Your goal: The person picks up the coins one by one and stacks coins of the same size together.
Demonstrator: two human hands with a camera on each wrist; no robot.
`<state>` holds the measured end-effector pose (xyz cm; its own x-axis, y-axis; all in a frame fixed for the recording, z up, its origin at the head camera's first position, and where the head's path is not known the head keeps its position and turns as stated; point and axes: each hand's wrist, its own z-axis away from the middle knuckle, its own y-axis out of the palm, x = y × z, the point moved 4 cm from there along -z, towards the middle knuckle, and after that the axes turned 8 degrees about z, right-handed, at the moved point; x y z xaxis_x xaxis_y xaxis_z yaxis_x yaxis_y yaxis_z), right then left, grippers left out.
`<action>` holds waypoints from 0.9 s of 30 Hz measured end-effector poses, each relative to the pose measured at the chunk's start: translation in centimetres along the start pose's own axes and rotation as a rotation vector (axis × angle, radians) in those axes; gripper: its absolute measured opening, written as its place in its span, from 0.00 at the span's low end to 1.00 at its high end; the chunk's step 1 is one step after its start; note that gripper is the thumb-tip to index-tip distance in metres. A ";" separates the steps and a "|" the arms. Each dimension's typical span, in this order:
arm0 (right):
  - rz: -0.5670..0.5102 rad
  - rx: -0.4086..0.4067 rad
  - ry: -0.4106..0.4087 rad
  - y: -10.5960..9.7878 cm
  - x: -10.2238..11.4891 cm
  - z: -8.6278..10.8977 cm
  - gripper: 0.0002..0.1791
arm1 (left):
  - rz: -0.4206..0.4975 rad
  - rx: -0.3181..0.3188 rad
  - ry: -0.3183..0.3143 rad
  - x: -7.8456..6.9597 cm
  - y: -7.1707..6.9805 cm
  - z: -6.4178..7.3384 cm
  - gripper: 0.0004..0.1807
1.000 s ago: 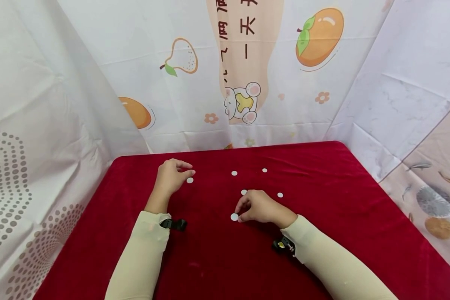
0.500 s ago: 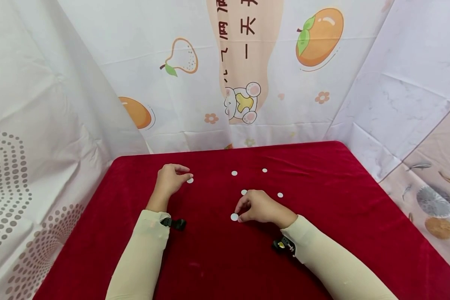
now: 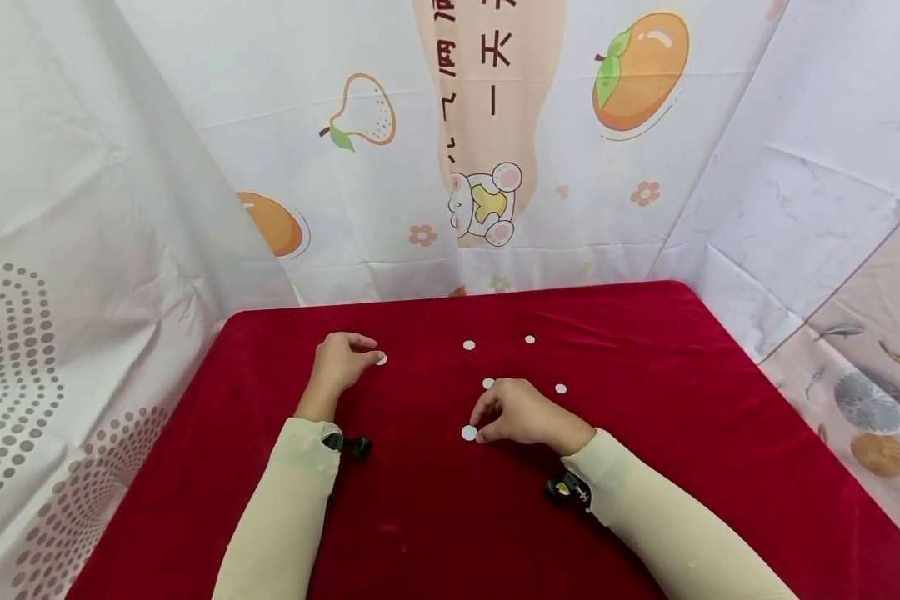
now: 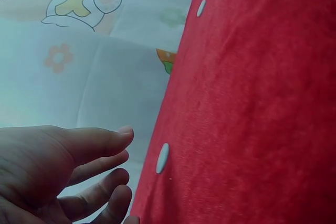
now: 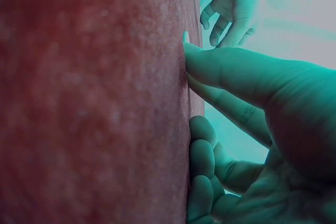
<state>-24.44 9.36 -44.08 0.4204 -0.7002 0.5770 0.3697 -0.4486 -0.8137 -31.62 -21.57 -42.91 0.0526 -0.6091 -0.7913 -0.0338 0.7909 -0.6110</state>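
My left hand (image 3: 339, 364) hovers at the table's back left, its fingers loosely bent. From the head its thumb tip overlaps a small white disc (image 3: 383, 361). In the left wrist view this thin, round-edged disc (image 4: 163, 158) lies on the cloth, apart from the fingertips. Nearer the middle, my right hand (image 3: 523, 414) pinches another white disc (image 3: 468, 432) at its right side with thumb and index finger. Only a sliver of that disc (image 5: 186, 37) shows past the thumb in the right wrist view. The other right fingers are curled against the cloth.
A red cloth (image 3: 420, 517) covers the table. Further white discs lie flat: one at the back middle (image 3: 468, 345), one at the back right (image 3: 529, 339), one to the right (image 3: 561, 388), and one just behind the right hand (image 3: 488, 383). Printed curtains (image 3: 307, 183) surround the table.
My left hand has drawn slightly back and down, so its thumb now overlaps the left disc from the head. My right hand and the discs have stayed in place.
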 end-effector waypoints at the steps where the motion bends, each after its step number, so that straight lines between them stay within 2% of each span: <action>1: 0.001 0.002 0.002 0.0 0.0 0.0 0.09 | -0.004 0.002 -0.002 0.1 0.1 -0.1 0.20; 15: 0.022 -0.002 0.013 0.1 -0.3 0.0 0.10 | -0.053 0.005 -0.015 1.2 0.9 -0.7 0.19; 27: 0.010 -0.005 0.000 0.1 -0.3 -0.1 0.09 | -0.099 -0.008 0.007 0.8 1.3 -0.3 0.17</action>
<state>-24.58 9.52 -44.39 0.4240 -0.7050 0.5685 0.3613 -0.4439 -0.8200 -31.95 -21.08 -44.36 0.0496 -0.6845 -0.7273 -0.0364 0.7265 -0.6862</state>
